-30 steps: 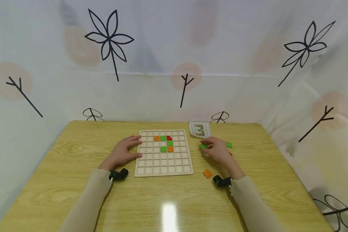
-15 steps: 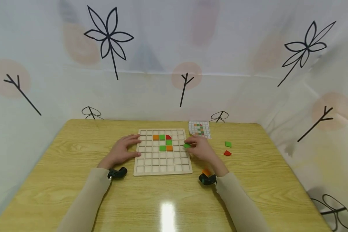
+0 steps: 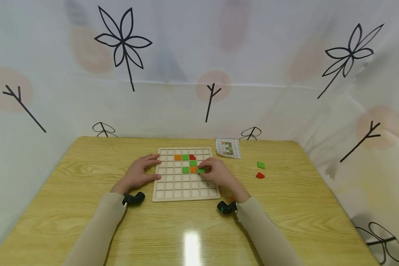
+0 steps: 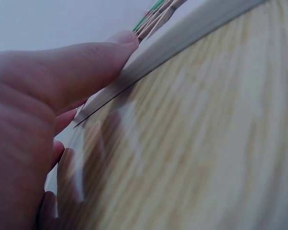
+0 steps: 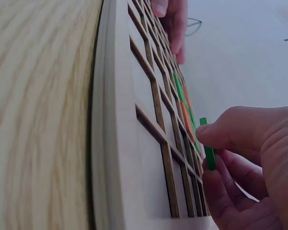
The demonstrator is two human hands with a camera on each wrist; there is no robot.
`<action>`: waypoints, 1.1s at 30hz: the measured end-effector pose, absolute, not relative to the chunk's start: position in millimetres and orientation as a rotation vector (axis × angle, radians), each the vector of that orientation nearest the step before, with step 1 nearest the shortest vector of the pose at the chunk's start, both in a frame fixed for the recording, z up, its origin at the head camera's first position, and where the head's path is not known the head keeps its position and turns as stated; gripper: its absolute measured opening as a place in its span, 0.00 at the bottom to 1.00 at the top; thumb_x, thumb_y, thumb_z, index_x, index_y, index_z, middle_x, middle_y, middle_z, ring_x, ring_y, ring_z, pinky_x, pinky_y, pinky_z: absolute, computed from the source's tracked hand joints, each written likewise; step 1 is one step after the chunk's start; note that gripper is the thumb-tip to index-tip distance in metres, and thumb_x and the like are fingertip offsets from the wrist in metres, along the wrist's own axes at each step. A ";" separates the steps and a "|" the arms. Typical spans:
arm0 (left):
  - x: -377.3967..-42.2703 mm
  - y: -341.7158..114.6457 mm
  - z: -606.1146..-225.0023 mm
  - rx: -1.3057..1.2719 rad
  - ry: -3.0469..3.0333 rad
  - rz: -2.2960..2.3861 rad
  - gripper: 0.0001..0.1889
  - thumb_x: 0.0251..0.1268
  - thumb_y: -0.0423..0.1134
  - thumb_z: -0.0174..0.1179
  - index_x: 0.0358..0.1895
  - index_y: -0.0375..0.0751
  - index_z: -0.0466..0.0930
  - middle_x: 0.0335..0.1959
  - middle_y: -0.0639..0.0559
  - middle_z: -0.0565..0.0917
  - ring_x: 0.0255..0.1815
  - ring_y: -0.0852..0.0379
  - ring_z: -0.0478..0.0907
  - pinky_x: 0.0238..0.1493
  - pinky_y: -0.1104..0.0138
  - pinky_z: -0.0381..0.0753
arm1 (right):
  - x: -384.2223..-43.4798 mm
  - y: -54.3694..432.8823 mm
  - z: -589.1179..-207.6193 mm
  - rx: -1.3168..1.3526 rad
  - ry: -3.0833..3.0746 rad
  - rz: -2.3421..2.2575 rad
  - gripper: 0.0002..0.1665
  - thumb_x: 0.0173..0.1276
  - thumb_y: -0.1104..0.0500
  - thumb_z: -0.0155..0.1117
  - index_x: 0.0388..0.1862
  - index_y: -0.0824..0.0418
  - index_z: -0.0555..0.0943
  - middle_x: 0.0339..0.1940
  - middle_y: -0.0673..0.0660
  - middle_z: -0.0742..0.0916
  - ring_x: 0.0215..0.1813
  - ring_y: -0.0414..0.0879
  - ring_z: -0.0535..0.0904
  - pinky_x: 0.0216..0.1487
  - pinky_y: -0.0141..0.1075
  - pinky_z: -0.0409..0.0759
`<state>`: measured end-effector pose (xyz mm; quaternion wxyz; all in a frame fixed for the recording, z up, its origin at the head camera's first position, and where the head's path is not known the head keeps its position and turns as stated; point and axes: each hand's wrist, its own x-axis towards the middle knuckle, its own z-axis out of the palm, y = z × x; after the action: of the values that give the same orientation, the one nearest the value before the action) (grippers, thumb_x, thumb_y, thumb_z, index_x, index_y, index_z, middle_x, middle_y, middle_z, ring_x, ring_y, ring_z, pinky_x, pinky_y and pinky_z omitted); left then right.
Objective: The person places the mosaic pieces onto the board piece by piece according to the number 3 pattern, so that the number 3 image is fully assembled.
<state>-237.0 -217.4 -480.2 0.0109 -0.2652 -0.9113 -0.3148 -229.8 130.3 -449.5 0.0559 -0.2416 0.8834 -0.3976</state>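
Note:
My right hand (image 3: 216, 173) pinches a green square tile (image 5: 208, 148) between thumb and fingers. In the head view that tile is just right of an orange tile (image 3: 193, 169) set in the wooden grid board (image 3: 173, 195). The right wrist view has it tipped on edge, close over the cells. Also set in the board are a red quarter-round tile (image 3: 192, 157), another orange tile (image 3: 177, 157) and several green tiles (image 3: 185, 170). At the board's left side rests my left hand (image 3: 137, 173), thumb (image 4: 120, 48) and fingertips on the rim, fingers spread and loosely bent.
A paper card (image 3: 228, 148) printed with a coloured grid lies behind the board to the right. Nearer the right side are a loose green tile (image 3: 261, 165) and a red quarter-round tile (image 3: 260, 175). My right wrist mostly hides an orange tile (image 3: 233, 198).
My right hand has carried the green tile leftward from the table right of the board to over the grid. The loose red tile has come fully into view. My left hand stays in place.

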 end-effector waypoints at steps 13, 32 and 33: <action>-236.5 -218.3 -479.6 -0.826 -2.844 -0.965 0.32 0.62 0.55 0.68 0.66 0.44 0.77 0.75 0.50 0.66 0.77 0.43 0.54 0.73 0.41 0.50 | -230.3 120.6 -456.7 -0.754 2.546 -1.274 0.14 0.64 0.67 0.70 0.49 0.59 0.88 0.53 0.52 0.86 0.49 0.44 0.80 0.48 0.38 0.80; -233.6 -214.8 -478.3 -0.811 -2.816 -0.999 0.32 0.60 0.53 0.69 0.66 0.40 0.77 0.75 0.47 0.66 0.77 0.40 0.55 0.72 0.39 0.51 | -234.5 126.6 -461.2 -0.722 2.458 -1.313 0.14 0.70 0.65 0.65 0.52 0.55 0.87 0.54 0.51 0.84 0.52 0.45 0.79 0.54 0.41 0.79; -233.9 -214.8 -479.3 -0.812 -2.815 -0.990 0.32 0.61 0.53 0.69 0.66 0.41 0.77 0.75 0.46 0.66 0.77 0.40 0.55 0.71 0.38 0.52 | -234.4 126.8 -461.3 -0.719 2.460 -1.310 0.14 0.70 0.64 0.65 0.52 0.55 0.87 0.53 0.51 0.83 0.51 0.44 0.79 0.53 0.40 0.79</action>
<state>-233.9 -214.8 -479.3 0.0245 -0.2626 -0.9100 -0.3199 -234.4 126.8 -461.3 0.1312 -0.2477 0.8473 -0.4512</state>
